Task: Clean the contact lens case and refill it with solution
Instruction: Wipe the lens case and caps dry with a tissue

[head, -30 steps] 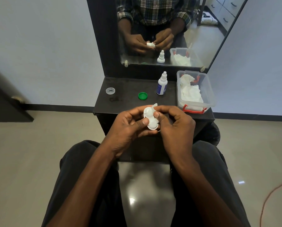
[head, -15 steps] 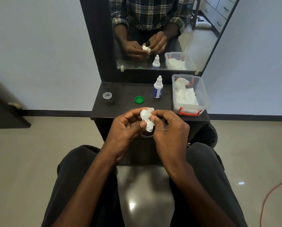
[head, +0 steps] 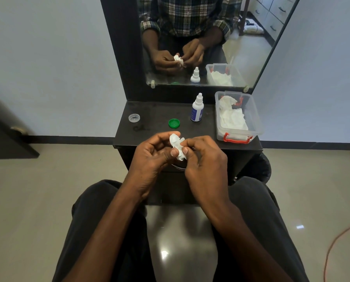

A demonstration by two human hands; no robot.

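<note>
A: Far left of the hands, on the dark shelf point(head: 153, 110), there's a clear cap point(head: 134, 118), open side up, alone near the shelf's left edge. Nothing touching it.

B: Next one along?

A: Green cap point(head: 174, 123), just beyond the left hand's fingertips, flat on the shelf. Apart from the clear cap and apart from the bottle.

B: Hands?

A: Left hand point(head: 152, 154) and right hand point(head: 203, 157) are together in front of the shelf edge, above the lap. Both pinch the white lens case point(head: 173, 139) with a scrap of white tissue point(head: 180, 154) pressed against it. Left thumb and forefinger are closed on the case from the left; right thumb and forefinger are closed on the tissue side. Thumb tips nearly meet. Can't tell where case ends and tissue starts lower down, since the fingers cover the seam.

B: Solution?

A: Solution bottle point(head: 197, 108), upright, white nozzle tip on, standing beyond the right hand's fingertips and just right of the green cap. Neither hand touches it.

B: Right of that?

A: Clear plastic box point(head: 257, 119) with red latches, beyond and right of the right hand, at the shelf's right end. Crumpled white tissues point(head: 232, 117) inside. The mirror point(head: 251, 47) behind the shelf reflects the same two-handed grip.
</note>
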